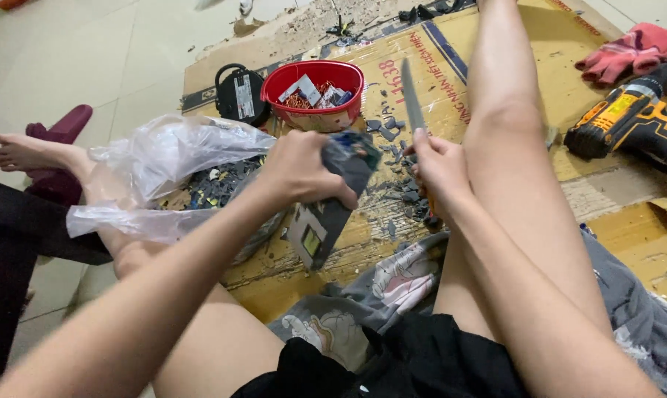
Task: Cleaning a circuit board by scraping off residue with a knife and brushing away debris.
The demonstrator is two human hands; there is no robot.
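Item list, far left to far right. Dark red cushion-like object [59, 129] on the pale tiled floor [90, 51], beside a bare foot [16, 149] stretched out to the left. Clear plastic bag [164, 158], crumpled and open, holding a heap of grey broken fragments [219, 184]; it lies on the left leg and the edge of the cardboard sheet [540, 81]. Black power adapter [239, 92], standing at the sheet's far left corner, just beside the red plastic bowl [315, 94], which holds small cards and copper-coloured bits. Left hand [300, 168], raised above the cardboard: fingers curled tight around the upper end of a dark grey flat casing [332, 203]; the casing hangs down and toward the viewer from the fist, its lower end with a yellow label free below the fingers. Grey chips [392, 136] scattered on the cardboard between bowl and hands. Right hand [440, 166], close beside the left and apart from the casing: fingers closed around the handle of a knife [413, 103], blade pointing up and away from the knuckles toward the bowl. Patterned grey cloth [392, 284] under the legs. Yellow-and-black cordless drill [632, 121] on the cardboard at right, well apart from both hands. Pink-red rag [628, 51] at the far right top.
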